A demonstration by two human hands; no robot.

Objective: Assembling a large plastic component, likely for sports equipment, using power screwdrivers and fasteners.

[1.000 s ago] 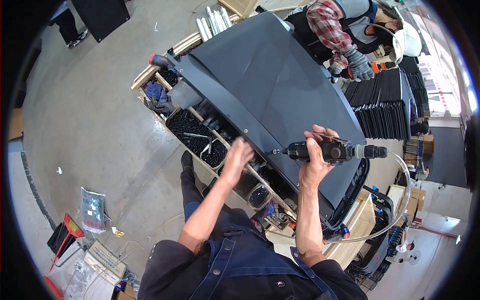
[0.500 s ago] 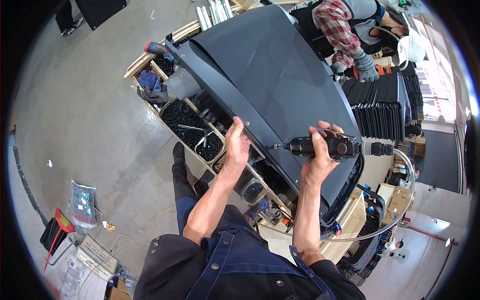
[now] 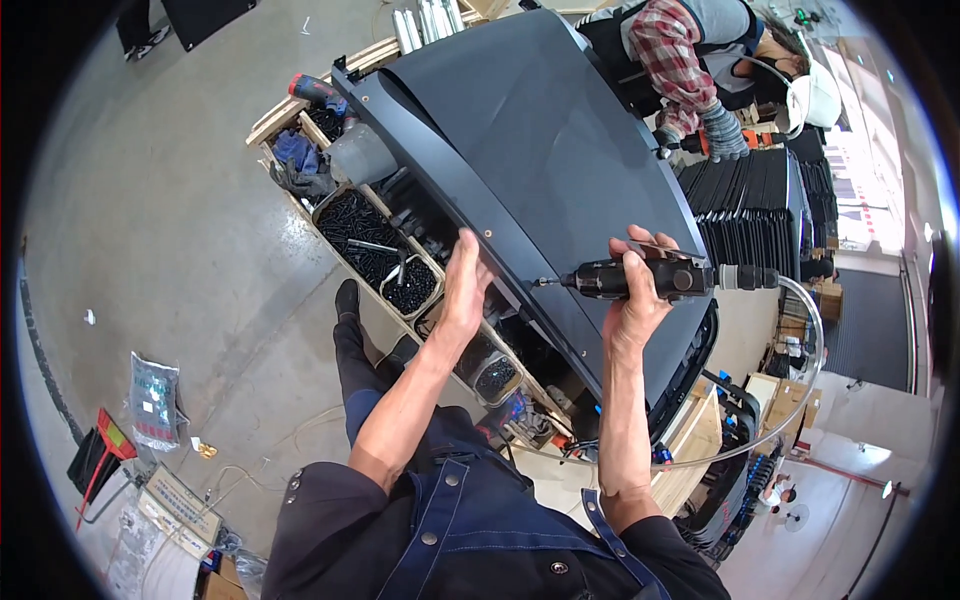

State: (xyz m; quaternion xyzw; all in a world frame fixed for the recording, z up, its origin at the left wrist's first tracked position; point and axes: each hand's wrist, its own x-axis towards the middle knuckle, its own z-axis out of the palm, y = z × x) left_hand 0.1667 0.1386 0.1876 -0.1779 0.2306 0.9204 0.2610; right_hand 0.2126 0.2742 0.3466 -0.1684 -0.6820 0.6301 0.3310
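In my right hand (image 3: 640, 305) is a black straight air drill (image 3: 598, 279), my fingers wrapped round its body. Its thin bit points left and meets, or nearly meets, the raised rim of a large dark grey moulded panel (image 3: 530, 120); I cannot tell if it touches. My left hand (image 3: 465, 288) lies along the panel's near edge, fingers stretched out and holding nothing. Small round spots, holes or fasteners, dot that rim. A clear air hose (image 3: 822, 340) curves from the drill's back end down to the right.
Below the panel, a wooden-framed bench (image 3: 330, 243) holds bins of black small parts (image 3: 410, 288) and a red-and-blue power tool (image 3: 316, 90). Across the panel, a co-worker's gloved hand (image 3: 727, 132) holds an orange tool. Stacked black panels (image 3: 740, 205) stand right; a plastic bag (image 3: 155, 400) lies on the floor.
The drill has shifted slightly left and its bit is now at the panel's rim. My view has moved a little; my left hand remains at the near edge.
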